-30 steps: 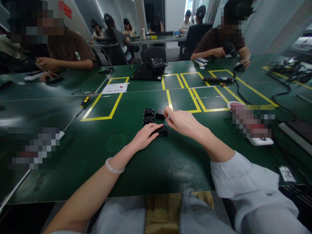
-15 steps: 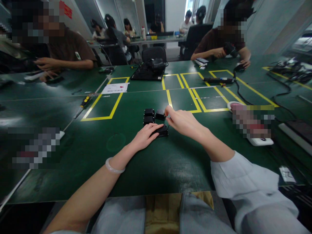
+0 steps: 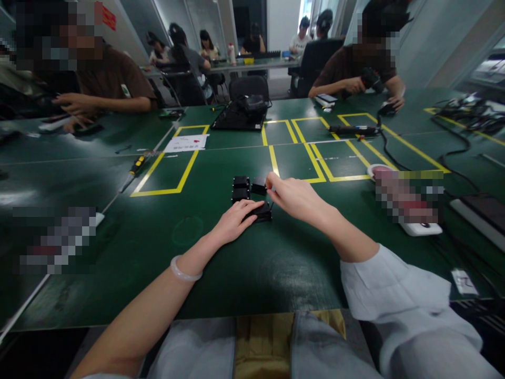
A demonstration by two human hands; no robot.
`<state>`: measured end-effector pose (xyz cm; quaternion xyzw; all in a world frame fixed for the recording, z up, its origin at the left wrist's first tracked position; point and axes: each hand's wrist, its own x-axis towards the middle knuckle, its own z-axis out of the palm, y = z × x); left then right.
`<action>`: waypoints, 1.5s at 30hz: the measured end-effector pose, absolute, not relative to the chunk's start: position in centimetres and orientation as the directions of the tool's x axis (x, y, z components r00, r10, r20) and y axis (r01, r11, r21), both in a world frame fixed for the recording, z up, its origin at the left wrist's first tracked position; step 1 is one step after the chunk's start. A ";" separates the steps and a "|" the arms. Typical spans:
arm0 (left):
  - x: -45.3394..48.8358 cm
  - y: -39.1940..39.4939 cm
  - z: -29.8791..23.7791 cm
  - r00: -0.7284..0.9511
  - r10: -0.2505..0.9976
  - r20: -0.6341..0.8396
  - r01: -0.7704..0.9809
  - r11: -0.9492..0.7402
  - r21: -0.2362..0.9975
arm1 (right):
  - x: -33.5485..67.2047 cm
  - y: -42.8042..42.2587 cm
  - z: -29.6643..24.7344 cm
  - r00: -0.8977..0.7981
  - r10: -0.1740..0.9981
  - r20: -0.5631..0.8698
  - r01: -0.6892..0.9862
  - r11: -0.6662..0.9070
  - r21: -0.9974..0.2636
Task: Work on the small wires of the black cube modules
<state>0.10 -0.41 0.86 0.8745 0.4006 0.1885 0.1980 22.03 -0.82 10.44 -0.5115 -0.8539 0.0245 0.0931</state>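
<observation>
Several small black box-like parts (image 3: pixel 241 188) lie in a cluster on the green table (image 3: pixel 244 263). My left hand (image 3: pixel 236 220) rests flat on the nearest black part (image 3: pixel 262 212), fingers stretched over it. My right hand (image 3: pixel 294 197) hovers just right of the cluster, fingers curled, with thumb and forefinger pinched beside another black part (image 3: pixel 259 186); what the pinch holds is too small to make out.
Yellow tape rectangles (image 3: pixel 172 163) mark the table. A yellow-handled screwdriver (image 3: pixel 136 166) lies at left, a paper sheet (image 3: pixel 186 142) and a black tray (image 3: pixel 238 117) farther back. A white device (image 3: pixel 420 228) and cables (image 3: pixel 453 158) lie at right. Other people sit across the table.
</observation>
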 end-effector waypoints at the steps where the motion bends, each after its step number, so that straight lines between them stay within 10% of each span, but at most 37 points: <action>1: 0.1 -0.4 0.8 0.608 0.775 0.173 0.626 -0.601 0.497 | 22.0 -0.8 10.4 -0.464 0.875 0.135 0.866 0.481 -0.140; 45: 0.0 -0.3 0.5 0.614 0.767 0.186 0.619 -0.614 0.490 | 22.2 -0.9 10.3 -0.473 0.866 0.163 0.858 0.495 -0.137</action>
